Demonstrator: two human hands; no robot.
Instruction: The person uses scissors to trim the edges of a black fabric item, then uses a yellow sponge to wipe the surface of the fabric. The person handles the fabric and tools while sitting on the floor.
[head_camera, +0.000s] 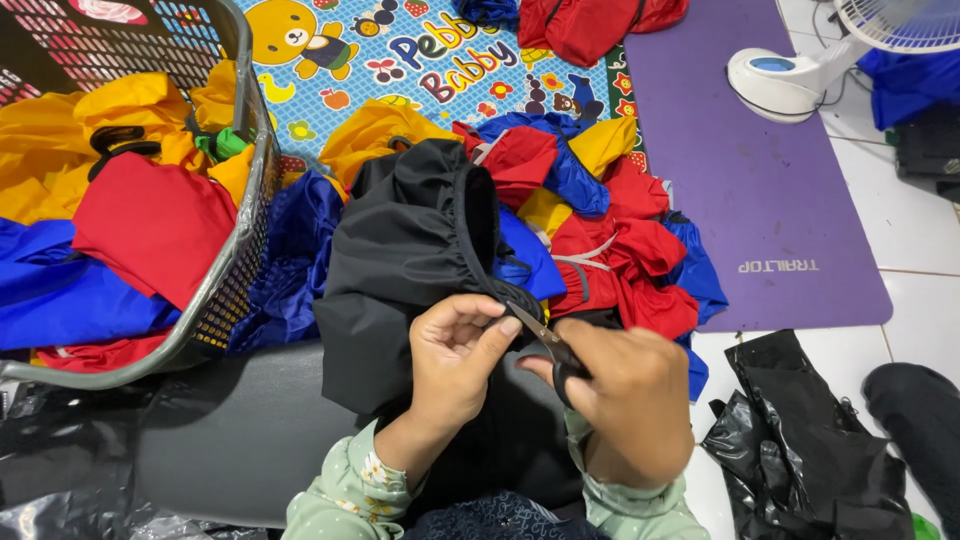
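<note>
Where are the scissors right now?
The scissors are low in the middle of the head view, held in the right hand. Their blades point up-left at the edge of the black fabric, right beside the left hand.

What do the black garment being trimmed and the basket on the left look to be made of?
Black garment: thin synthetic cloth, likely nylon or polyester; slight sheen, soft crumpled folds, gathered hem. Basket: apparently moulded plastic, grey, with a regular lattice wall and smooth rim.
</note>
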